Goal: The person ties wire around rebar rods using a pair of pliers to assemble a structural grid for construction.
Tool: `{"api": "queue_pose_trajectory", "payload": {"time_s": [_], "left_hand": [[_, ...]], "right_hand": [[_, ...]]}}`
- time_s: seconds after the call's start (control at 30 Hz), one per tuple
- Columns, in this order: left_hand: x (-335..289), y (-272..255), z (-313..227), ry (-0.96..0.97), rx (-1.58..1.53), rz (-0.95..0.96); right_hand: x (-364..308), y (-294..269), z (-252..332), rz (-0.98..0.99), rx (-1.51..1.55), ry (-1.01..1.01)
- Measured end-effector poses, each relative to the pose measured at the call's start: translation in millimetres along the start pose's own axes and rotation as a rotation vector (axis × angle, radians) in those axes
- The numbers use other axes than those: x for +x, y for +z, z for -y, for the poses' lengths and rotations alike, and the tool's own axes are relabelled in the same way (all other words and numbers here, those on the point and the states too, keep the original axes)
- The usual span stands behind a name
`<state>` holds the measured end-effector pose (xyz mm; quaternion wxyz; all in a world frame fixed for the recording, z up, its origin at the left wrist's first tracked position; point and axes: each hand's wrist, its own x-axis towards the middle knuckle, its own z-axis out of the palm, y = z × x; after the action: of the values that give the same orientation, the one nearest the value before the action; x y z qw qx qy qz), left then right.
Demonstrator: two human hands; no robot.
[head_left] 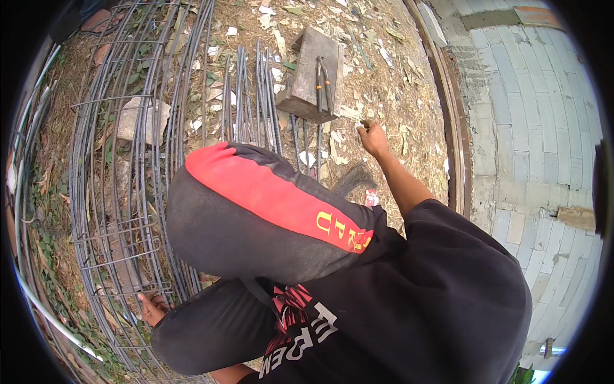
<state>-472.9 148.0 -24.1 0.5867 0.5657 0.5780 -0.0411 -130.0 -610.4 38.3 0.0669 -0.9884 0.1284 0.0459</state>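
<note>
At lower left I observe the left hand (152,310) against the steel-bar cage (121,259) running down the frame's left side; I cannot tell whether its fingers close on a bar. Right of upper centre, the right hand (373,138) has curled fingers, grip undetermined. Nearby, orange-and-black pliers (320,88) lie on a wooden block (299,86).

Grey rebar cage (119,259), long, lying at left

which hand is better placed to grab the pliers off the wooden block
Likely the right hand: it is near the wooden block where the pliers lie, while the left hand is down at the rebar cage.
</note>
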Motion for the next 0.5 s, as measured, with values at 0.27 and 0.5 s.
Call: {"api": "queue_pose_trajectory", "payload": {"time_s": [0.27,0.5], "left_hand": [[6.9,-12.5,1.0,-0.019,0.043,0.095],[-18.1,7.1,-11.5,0.092,-0.049,-0.014]], "right_hand": [[-270.5,70.3,-75.3,0.657,-0.003,0.441],[-97.3,36.9,28.3,0.007,0.106,0.262]]}}
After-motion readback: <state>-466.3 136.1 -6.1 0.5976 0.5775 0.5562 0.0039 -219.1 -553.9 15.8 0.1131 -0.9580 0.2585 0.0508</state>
